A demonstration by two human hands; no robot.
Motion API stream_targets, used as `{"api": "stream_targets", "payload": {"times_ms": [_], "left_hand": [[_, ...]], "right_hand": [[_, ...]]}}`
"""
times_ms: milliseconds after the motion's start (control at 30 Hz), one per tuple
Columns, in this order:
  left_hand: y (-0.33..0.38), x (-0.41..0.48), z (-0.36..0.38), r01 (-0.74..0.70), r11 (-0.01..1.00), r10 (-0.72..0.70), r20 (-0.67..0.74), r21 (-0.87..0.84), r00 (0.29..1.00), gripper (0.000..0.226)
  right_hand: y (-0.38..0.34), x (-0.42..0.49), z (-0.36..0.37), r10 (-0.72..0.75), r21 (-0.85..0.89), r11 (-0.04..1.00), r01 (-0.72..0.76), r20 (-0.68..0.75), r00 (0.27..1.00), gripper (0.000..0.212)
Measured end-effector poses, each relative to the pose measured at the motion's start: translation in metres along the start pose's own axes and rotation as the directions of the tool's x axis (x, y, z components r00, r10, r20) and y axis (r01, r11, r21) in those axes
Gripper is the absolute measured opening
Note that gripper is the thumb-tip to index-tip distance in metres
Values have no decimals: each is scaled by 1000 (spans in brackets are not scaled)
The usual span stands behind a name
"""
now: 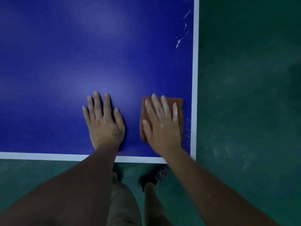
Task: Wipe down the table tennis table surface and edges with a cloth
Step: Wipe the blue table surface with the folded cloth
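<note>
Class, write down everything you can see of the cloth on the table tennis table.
The cloth is orange-brown and looks like soft fabric folded into a flat rectangular pad. It lies on the blue table near its right corner, just inside the white edge line. The right hand presses flat on it, straight fingers spread, hiding most of its middle; only its far edge and side strips show.
</note>
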State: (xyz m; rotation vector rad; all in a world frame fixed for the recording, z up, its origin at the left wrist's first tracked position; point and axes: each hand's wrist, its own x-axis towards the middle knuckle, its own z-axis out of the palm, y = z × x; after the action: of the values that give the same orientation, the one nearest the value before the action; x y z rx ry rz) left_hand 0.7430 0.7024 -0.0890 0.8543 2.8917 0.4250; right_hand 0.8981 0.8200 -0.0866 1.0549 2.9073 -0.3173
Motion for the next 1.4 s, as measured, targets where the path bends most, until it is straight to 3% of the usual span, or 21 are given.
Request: {"api": "stream_targets", "payload": {"times_ms": [100,233,400,500,600,700,800,867,1000,1100,1167,1400], "left_hand": [[1,0,0,-7,1000,7,-16,3,1000,63],[1,-1,-1,-20,1000,19,-53,-8,998,62],[0,0,0,-31,999,32,-54,18,998,62],[-1,1,1,-25,999,26,-43,25,999,63],[-2,0,3,-24,1000,25,-52,18,998,62],[-3,0,3,-31,999,33,-66,26,997,62],[-3,1,4,-22,999,24,-60,36,998,62],[-3,0,5,-23,999,25,-64,38,998,62],[-2,0,5,-20,999,22,-76,35,997,62],[-1,0,5,-12,999,15,-96,36,995,61],[-1,-1,6,-18,999,21,-111,29,994,61],[-1,0,4,-21,1000,22,-132,8,991,59]], "right_hand": [[4,-44,10,-168,51,985,167,16,986,66],[44,-3,-1,-289,29,957,288,2,957,64],[86,76,-24,25,-29,999,-26,-36,999,63],[64,57,-20,77,-51,996,-79,-42,996,65],[37,-10,-5,-76,-26,997,76,4,997,66],[46,-66,0,-305,49,952,302,56,951,65],[90,-52,-8,-477,48,879,475,75,876,66],[121,-17,-17,-518,24,855,518,98,850,68],[162,69,-35,-425,-85,898,431,78,902,67],[150,105,-40,-232,-128,963,236,43,972,65],[128,100,-36,-228,-121,965,231,41,973,66],[61,8,-11,-616,59,787,614,113,779,70]]}}
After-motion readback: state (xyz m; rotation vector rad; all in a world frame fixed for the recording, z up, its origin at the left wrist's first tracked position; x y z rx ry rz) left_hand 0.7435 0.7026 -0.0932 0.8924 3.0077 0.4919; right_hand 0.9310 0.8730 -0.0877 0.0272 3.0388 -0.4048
